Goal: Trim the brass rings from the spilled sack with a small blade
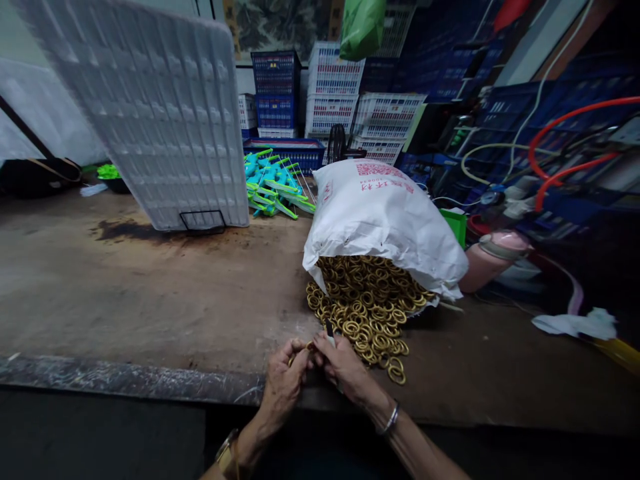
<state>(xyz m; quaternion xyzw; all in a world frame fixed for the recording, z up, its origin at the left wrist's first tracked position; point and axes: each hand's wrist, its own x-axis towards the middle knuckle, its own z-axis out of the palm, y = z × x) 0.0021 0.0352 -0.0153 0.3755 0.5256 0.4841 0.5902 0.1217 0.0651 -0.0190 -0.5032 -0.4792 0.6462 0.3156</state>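
Two hands met at the front edge of the workbench point(240, 293), just beside a spill of brass-coloured rings point(370, 320). Red printing showed on the white sack point(385, 213) that held more of them: a square QR-type code, a line of Chinese characters ending in what looked like 环材, and a smaller line of digits too soft to read surely. Another red mark on its left side was warped by the folds. The white crates point(335, 67) and blue crates point(276, 73) behind carried small labels, illegible from there.

The left hand point(283, 383) had thumb and fingertips pinched together on a single ring point(306, 347), partly hidden by the fingers. The right hand point(347, 370) was closed around a small tool point(329, 328); only its dark end and a pale bit stuck out, so its kind could not be told. The fingertips of both hands nearly touched, and their exact contact was blurred.

A ribbed, translucent panel point(175, 120) leaned upright in a black wire stand point(203, 221), cut off at the top, and partly covered some blue and green plastic pieces point(275, 183).
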